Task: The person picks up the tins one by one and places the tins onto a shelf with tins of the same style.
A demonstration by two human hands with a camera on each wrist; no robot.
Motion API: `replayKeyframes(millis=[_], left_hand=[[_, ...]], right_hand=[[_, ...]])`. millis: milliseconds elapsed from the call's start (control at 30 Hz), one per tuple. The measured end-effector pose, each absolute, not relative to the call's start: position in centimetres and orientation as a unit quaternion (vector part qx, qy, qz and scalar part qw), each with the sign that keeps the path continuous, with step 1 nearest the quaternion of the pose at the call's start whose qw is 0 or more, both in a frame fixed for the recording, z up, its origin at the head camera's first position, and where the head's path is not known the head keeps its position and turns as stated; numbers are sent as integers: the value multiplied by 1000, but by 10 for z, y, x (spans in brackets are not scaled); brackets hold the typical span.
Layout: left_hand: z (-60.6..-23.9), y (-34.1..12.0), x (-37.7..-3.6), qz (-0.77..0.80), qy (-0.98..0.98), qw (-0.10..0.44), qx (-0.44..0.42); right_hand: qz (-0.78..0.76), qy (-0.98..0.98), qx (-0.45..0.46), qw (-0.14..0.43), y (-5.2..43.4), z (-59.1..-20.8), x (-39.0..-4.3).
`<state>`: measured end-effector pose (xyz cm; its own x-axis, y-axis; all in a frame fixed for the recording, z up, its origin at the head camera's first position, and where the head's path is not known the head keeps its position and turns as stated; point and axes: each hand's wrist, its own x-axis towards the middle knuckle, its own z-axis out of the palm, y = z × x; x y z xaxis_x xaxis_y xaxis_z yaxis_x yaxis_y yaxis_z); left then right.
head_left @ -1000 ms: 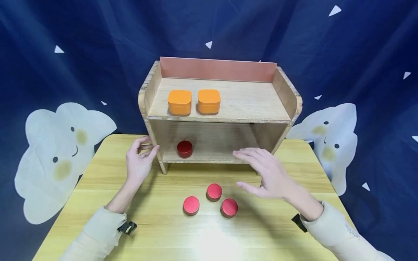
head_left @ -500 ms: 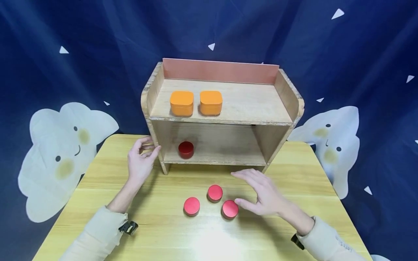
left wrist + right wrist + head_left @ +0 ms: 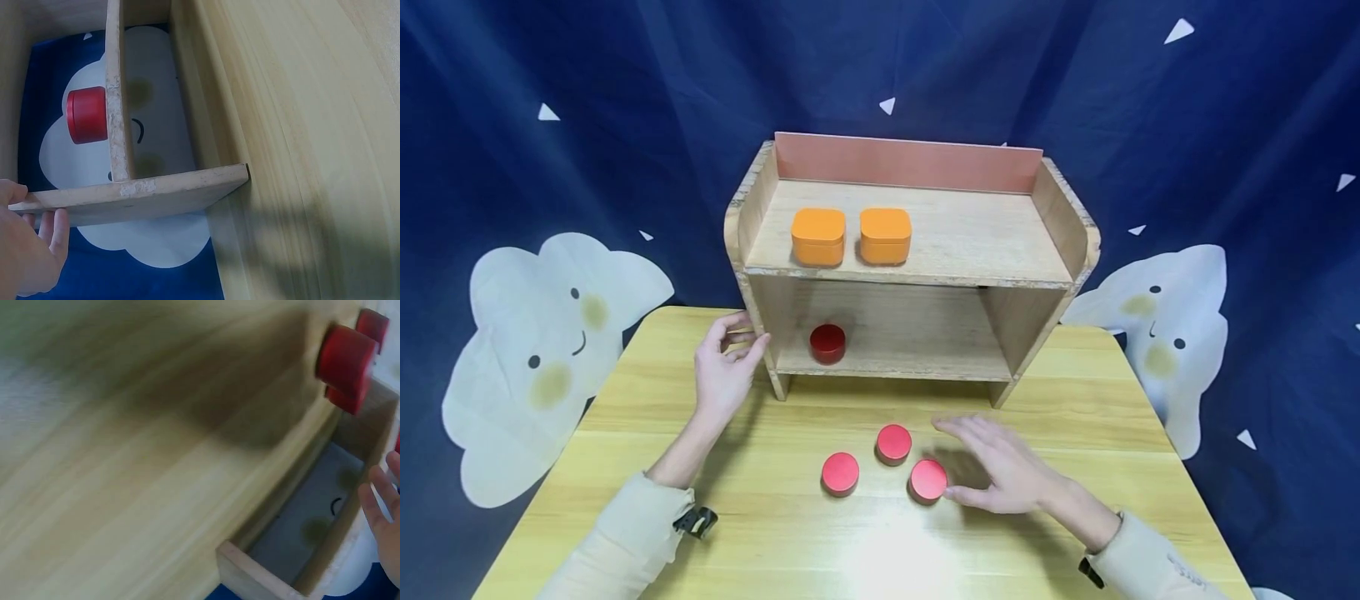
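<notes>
Three red round tins lie on the yellow table [image 3: 625, 400]: the left tin [image 3: 839, 473], the middle tin [image 3: 893, 443] and the right tin [image 3: 928, 481]. My right hand [image 3: 958, 462] hovers low beside the right tin, fingers spread, its thumb at the tin's edge. The right wrist view shows red tins [image 3: 345, 357] and my fingertips [image 3: 382, 506]. My left hand [image 3: 745, 337] holds the left side panel of the wooden shelf [image 3: 1052, 225], thumb at its front edge. A dark red tin [image 3: 827, 342] sits on the lower shelf, also seen as a red tin [image 3: 86, 114] behind the panel [image 3: 156, 194].
Two orange square boxes [image 3: 817, 236] [image 3: 885, 235] stand on the left of the top shelf. A blue curtain with white cloud figures [image 3: 542, 350] hangs behind the table. The table's far edge runs just behind the shelf.
My right hand has come back from the lower shelf opening and dropped down to the table beside the right red tin. The left hand has stayed on the shelf's side.
</notes>
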<state>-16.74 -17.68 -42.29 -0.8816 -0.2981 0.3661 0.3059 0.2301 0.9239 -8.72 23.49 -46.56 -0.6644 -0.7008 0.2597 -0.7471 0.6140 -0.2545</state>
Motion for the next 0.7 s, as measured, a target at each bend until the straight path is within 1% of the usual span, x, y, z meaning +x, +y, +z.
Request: replayKeyframes(millis=[267, 500, 700], left_hand=[[-423, -176, -169, -621, -743, 248, -5], [-423, -176, -169, -623, -742, 248, -5], [-423, -176, -168, -627, -739, 248, -5]], right_hand=[[145, -905, 398, 34, 236, -487, -86], [150, -912, 381, -5, 234, -496, -84], [142, -913, 383, -4, 234, -503, -85]])
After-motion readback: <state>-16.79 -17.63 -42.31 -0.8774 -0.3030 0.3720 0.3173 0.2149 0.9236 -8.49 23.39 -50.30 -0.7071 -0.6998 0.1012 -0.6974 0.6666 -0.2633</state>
